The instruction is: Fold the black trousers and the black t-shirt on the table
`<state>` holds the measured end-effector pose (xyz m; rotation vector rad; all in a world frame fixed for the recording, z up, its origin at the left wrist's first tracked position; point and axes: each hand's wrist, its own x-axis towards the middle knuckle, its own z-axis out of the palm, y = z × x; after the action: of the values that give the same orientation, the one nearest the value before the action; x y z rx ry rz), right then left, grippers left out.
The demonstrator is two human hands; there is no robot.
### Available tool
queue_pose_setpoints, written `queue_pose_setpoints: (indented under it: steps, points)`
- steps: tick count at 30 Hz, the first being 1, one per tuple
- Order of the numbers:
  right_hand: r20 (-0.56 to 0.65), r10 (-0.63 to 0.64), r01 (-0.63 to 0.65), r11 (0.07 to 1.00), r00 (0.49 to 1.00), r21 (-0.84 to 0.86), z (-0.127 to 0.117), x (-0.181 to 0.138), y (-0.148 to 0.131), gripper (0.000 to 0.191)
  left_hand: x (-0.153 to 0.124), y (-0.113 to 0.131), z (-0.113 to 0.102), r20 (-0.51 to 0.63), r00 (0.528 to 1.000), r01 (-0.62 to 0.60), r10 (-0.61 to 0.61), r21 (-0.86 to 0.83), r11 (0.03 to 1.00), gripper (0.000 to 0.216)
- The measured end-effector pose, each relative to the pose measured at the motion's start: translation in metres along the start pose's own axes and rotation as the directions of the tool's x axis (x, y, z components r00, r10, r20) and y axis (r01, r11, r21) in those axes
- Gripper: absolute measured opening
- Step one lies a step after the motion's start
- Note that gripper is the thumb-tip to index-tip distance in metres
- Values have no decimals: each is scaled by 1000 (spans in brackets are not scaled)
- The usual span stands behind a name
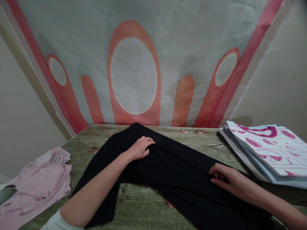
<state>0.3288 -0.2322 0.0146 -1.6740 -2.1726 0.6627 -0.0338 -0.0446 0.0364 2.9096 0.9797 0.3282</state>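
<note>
A black garment (172, 169) lies spread across the table, bent like an upside-down V. My left hand (140, 148) rests on its upper part near the peak, fingers curled and pressing on the cloth. My right hand (227, 180) lies on the garment's right side, fingertips bent and pinching a fold of the black fabric.
A crumpled pink garment (35, 187) lies at the table's left edge. A stack of folded clothes, topped by a white piece with magenta print (268, 150), sits at the right. The green wood-pattern table (139, 207) stands against a wall hung with a red and white cloth (134, 70).
</note>
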Motion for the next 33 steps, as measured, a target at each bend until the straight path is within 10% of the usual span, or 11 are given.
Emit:
queue_pose_setpoints:
  steps: [24,33]
  points:
    - [142,-3,0,1000,990,24,-15,-4,-5,22,4,5,10,-10,998,59,-58,105,993,48]
    - [-149,-132,122,990,980,-75,-7,6,12,39,5,7,10,-21,999,45,-43,106,993,45]
